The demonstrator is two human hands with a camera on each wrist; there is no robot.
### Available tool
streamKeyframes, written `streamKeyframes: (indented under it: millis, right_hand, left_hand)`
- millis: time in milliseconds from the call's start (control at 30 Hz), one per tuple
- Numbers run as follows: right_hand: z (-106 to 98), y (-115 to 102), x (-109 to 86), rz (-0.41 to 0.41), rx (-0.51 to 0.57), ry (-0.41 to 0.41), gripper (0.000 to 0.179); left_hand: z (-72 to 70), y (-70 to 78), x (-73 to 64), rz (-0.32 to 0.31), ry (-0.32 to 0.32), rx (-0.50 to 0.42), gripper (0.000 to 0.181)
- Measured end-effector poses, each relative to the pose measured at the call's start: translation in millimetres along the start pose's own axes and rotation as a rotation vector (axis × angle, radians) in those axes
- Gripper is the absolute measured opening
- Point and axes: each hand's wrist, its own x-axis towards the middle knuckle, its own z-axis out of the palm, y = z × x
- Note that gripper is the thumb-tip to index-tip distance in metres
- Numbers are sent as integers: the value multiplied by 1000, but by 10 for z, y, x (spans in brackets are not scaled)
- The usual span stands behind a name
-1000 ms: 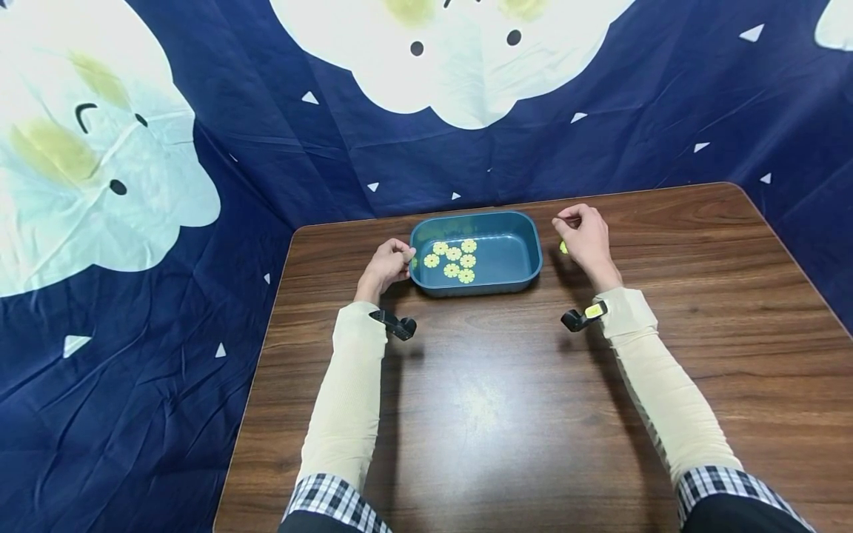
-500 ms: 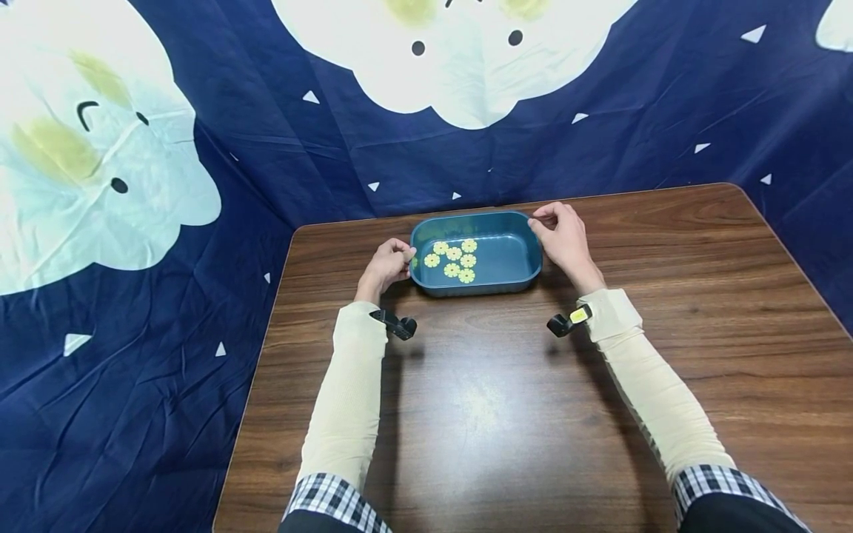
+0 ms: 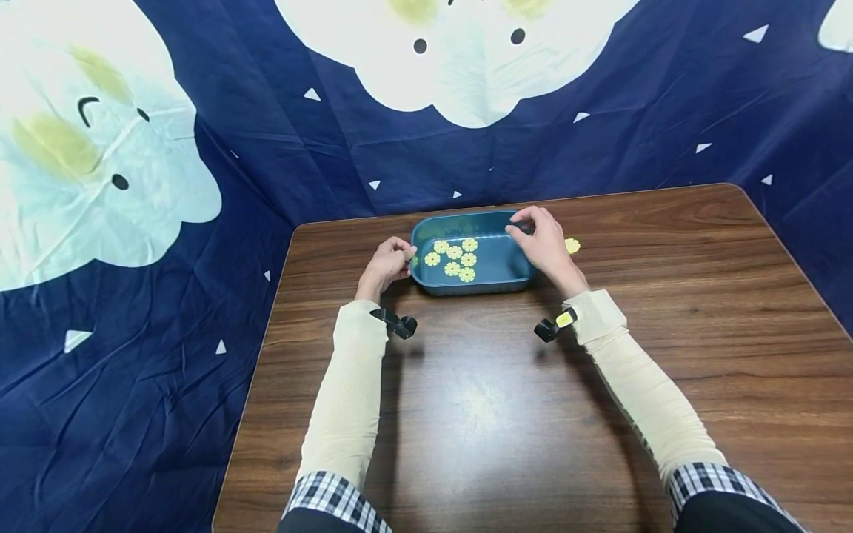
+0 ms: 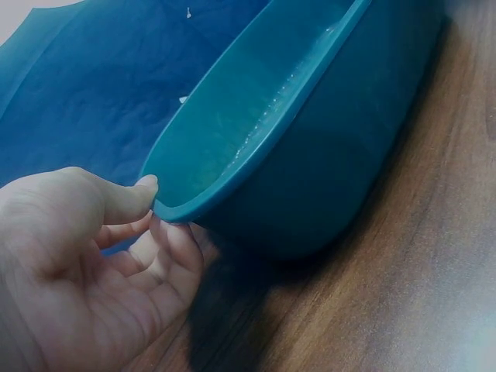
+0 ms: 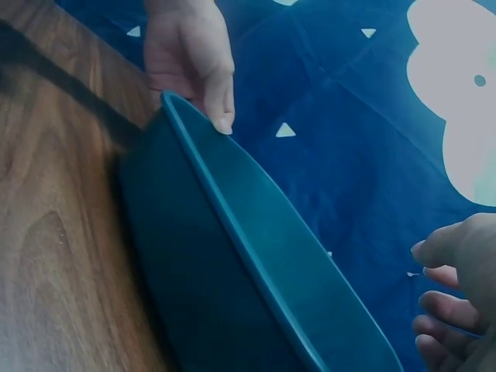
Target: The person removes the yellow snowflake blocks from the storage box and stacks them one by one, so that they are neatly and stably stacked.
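A dark teal rectangular basin [image 3: 496, 287] with rounded corners stands near the table's back edge in the head view. Several yellow flower-shaped pieces [image 3: 454, 252] lie in its left half. My left hand [image 3: 388, 265] pinches the basin's left rim between thumb and fingers, as the left wrist view [image 4: 93, 271] also shows. Over the basin's right end hovers my right hand [image 3: 548, 244], its thumb and fingers loosely bent and apart. In the right wrist view nothing shows between the fingers [image 5: 449, 310]. Another yellow flower piece [image 3: 572, 245] rests on the table just right of that hand.
The brown wooden table [image 3: 466, 414] extends in front of the basin and to both sides. A dark blue cloth [image 3: 393, 163] with white cloud shapes hangs behind and to the left. Each wrist carries a small black camera [image 3: 546, 330].
My right hand has moved left, from over the loose flower piece, past the right rim to above the basin. That flower piece now shows fully. The left hand and the basin stay put.
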Motion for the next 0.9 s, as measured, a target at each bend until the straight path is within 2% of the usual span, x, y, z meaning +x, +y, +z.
streamKeyframes:
  millis: [367, 900]
  right_hand:
    - [178, 23, -9, -31, -7, -134, 25]
    - [402, 57, 63, -11, -71, -328, 28]
  left_hand:
    - [3, 8, -6, 1, 2, 3, 11]
    - [6, 3, -14, -3, -1, 7, 11]
